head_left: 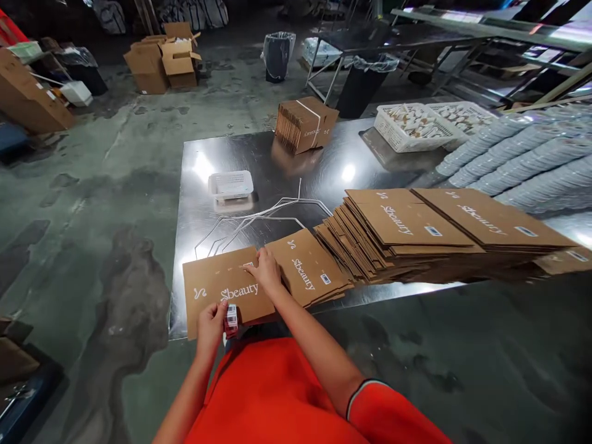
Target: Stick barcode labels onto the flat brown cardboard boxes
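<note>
"What does the figure show?"

"A flat kraft carton (pixel 226 287), printed "Sbeauty" in white, lying at the near edge of a steel table (pixel 203 185)."

"And the hands?"

"The left hand (pixel 211 327) is clenched around a small red-and-white barcoded tag (pixel 232 319) at the carton's near edge. The right hand (pixel 267 270) rests on the carton, fingers extended, grasping nothing."

"How many of each?"

"Two tall carton stacks (pixel 398 225), one strapped carton bundle (pixel 305 125), one white plastic basket (pixel 230 185), two white crates (pixel 416 127)."

"Edges and room?"

"The stacks' front ends overhang the table's near edge. Left of them, loose white strapping (pixel 263 219) lies on the steel, just behind the carton."
</note>
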